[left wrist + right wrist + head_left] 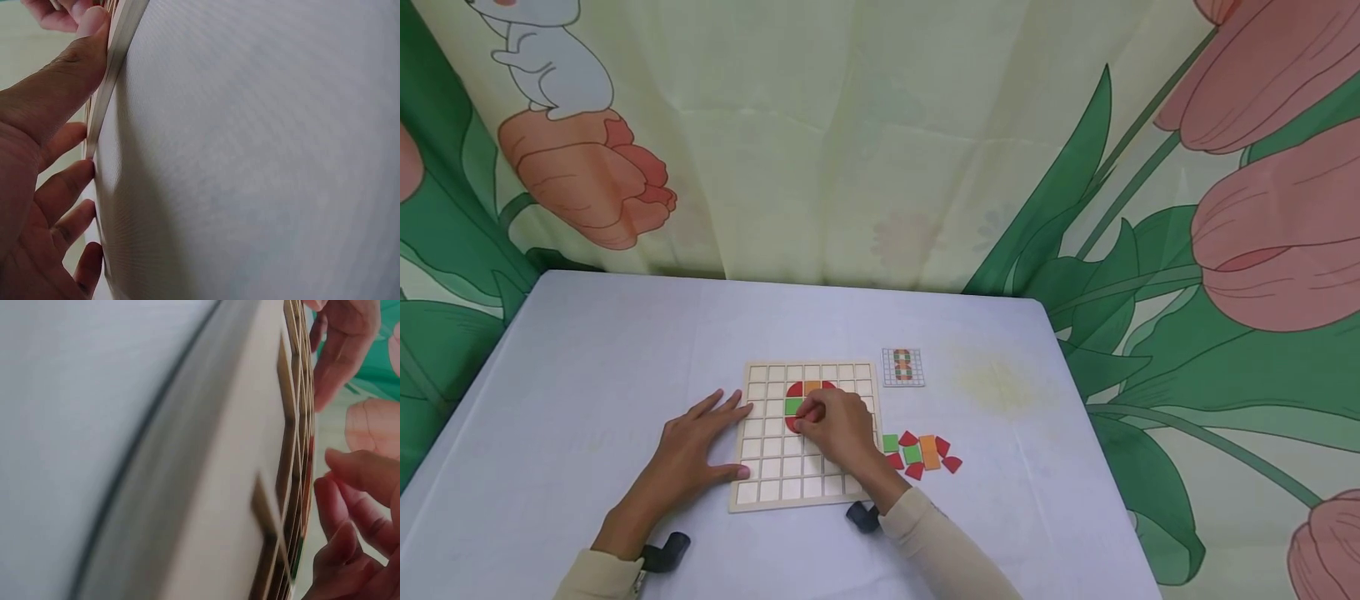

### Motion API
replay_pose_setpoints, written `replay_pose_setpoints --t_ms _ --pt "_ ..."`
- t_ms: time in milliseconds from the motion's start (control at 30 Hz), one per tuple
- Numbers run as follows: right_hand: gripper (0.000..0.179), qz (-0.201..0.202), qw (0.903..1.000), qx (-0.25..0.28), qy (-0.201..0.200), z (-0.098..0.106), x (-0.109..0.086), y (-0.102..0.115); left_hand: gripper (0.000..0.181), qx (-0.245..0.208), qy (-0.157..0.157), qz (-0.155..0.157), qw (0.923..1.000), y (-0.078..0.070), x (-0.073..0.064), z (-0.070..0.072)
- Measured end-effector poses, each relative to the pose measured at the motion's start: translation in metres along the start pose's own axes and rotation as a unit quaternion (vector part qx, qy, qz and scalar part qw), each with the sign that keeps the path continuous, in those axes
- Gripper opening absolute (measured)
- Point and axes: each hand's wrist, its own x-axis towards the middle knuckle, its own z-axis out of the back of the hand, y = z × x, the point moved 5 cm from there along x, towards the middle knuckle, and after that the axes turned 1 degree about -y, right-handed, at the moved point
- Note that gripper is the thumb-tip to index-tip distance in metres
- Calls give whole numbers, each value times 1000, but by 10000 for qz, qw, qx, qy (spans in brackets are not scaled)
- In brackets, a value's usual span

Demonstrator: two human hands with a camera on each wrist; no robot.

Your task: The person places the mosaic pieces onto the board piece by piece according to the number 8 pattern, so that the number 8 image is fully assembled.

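Note:
A pale wooden grid board (771, 468) lies on the white-covered table. Set in its upper cells are a green square tile (793, 406), an orange square (812, 387) and several red rounded-corner tiles (794, 389). My left hand (688, 446) is spread along the board's left side, with thumb (81, 47) and fingertips touching the edge. Over the middle of the board, my right hand (838, 425) has its thumb and forefinger bent close together beside a lower red tile (791, 424). In the right wrist view those fingertips (331, 481) are close above the grid; any tile between them is hidden.
Right of the board lie loose tiles: green squares (891, 443), an orange piece (929, 452) and several red ones (952, 464). A small pattern card (903, 367) with a coloured grid lies behind them. A tulip-printed curtain (850, 150) hangs behind the table.

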Motion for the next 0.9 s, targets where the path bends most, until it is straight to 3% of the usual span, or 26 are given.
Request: replay_pose_setpoints --t_ms 300,900 --pt "14 -148 9982 532 -232 18 -9 -16 99 -41 -29 -33 10000 -1 0 1" --pt "22 -944 9906 323 -933 72 -35 -79 98 -148 24 -57 9999 -2 -1 2"
